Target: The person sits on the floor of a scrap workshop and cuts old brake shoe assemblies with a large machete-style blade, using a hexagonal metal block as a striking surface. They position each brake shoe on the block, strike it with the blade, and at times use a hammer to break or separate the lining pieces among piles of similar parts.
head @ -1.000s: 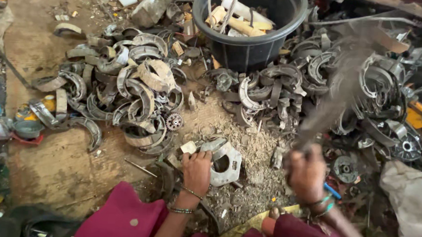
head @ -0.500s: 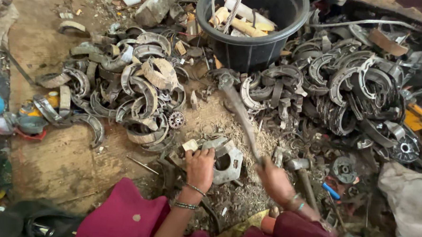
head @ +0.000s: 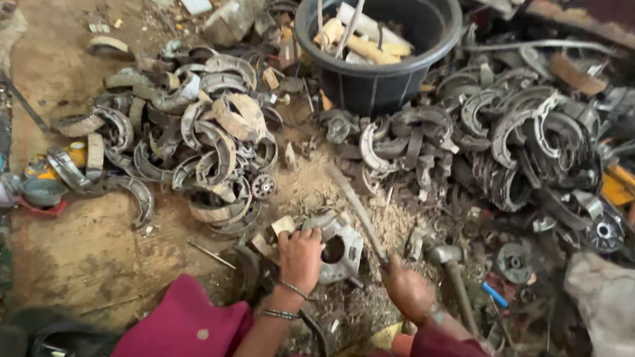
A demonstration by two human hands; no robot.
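Observation:
My left hand [head: 300,257] grips a grey curved metal part with a round hole [head: 339,249], pressed down on the dirt floor. My right hand [head: 407,287] is closed around the handle of a long hammer-like tool [head: 355,205]. The tool slants up and left from my fist, its far end low over the sawdust-covered ground beside the metal part. Both forearms wear bangles and magenta sleeves.
A black plastic tub [head: 377,45] holding pale lining strips stands at the top. Heaps of curved brake shoes lie left [head: 212,138] and right [head: 519,137]. A second hammer [head: 452,274] lies by my right hand. Small cans and a bowl [head: 42,188] sit at left.
My right hand swung the tool down from a raised, blurred position to low over the ground beside the metal part. My left hand kept its hold on the part.

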